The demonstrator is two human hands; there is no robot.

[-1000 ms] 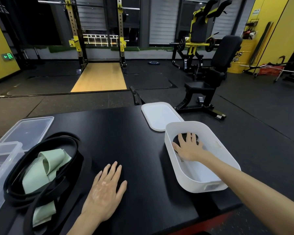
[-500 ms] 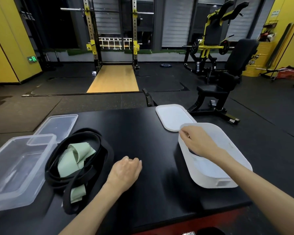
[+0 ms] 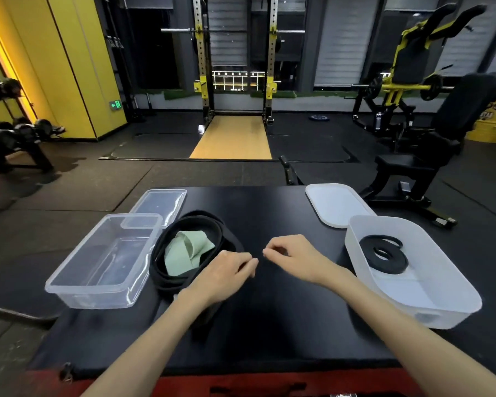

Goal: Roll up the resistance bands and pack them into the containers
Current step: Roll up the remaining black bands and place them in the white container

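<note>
A rolled black band (image 3: 382,255) lies flat inside the white container (image 3: 453,270) at the table's right. A loose pile of black bands (image 3: 166,270) with a pale green band (image 3: 188,252) on top sits left of centre, beside the clear container (image 3: 98,299), which holds nothing. My left hand (image 3: 226,270) rests with curled fingers over the right edge of the black pile. My right hand (image 3: 292,256) hovers just right of it with its fingers curled, and I see nothing in it. The fingertips of both hands nearly meet over the black table (image 3: 269,325).
A white lid (image 3: 337,204) lies behind the white container, and a clear lid (image 3: 158,204) behind the clear one. The table's near edge is red. Gym machines, a squat rack and a dumbbell rack stand on the floor beyond.
My right hand came out of the white container, leaving the rolled black band there, and moved left to the table's middle. My left hand curled shut and shifted onto the band pile. The view panned left.
</note>
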